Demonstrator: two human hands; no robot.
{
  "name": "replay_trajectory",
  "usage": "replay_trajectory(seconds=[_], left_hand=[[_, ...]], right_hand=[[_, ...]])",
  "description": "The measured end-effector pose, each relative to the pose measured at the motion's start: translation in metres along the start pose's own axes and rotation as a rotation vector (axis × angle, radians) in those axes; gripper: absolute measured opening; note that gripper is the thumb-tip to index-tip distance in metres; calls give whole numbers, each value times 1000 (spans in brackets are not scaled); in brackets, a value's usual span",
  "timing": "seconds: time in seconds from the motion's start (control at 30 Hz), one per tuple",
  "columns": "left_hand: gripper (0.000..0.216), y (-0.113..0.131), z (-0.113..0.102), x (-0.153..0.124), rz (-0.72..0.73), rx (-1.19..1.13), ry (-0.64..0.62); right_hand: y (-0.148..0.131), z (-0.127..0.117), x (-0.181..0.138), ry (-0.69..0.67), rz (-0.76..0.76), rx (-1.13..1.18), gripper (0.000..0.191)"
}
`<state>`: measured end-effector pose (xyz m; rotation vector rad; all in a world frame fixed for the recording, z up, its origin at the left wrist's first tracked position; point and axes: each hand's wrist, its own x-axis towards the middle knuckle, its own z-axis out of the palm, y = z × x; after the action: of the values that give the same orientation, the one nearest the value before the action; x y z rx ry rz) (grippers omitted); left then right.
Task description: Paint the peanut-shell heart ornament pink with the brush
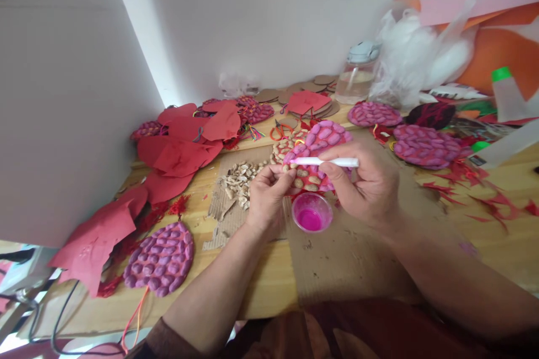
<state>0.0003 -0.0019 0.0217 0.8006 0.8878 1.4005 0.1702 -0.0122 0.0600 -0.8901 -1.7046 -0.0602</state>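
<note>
My right hand [368,182] grips a white-handled paintbrush [341,162], its pink tip touching the peanut shells near my left fingers. Between thumb and fingers, my left hand [272,190] pinches the left edge of a red board [326,134] covered with peanut shells. Most shells on its upper part are pink; several along the lower edge are still tan. My right hand hides part of the board. Just below it stands a small clear cup [312,213] of bright pink paint. Behind the board lies another piece with unpainted shells [283,148].
Loose peanut shells [240,185] lie on cardboard [337,269]. A finished-looking purple shell piece [160,258] and red paper shapes [181,148] are at left. Orange-handled scissors [277,131], a lidded jar [356,76], a plastic bag [408,50] and pink shell pieces [425,147] stand or lie farther back.
</note>
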Motion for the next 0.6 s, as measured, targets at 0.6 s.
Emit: replay_trajectory(seconds=[0.6], left_hand=[[43,-1,-2,1,-1,9,0]], right_hand=[[2,0,0,35,31,23,12]])
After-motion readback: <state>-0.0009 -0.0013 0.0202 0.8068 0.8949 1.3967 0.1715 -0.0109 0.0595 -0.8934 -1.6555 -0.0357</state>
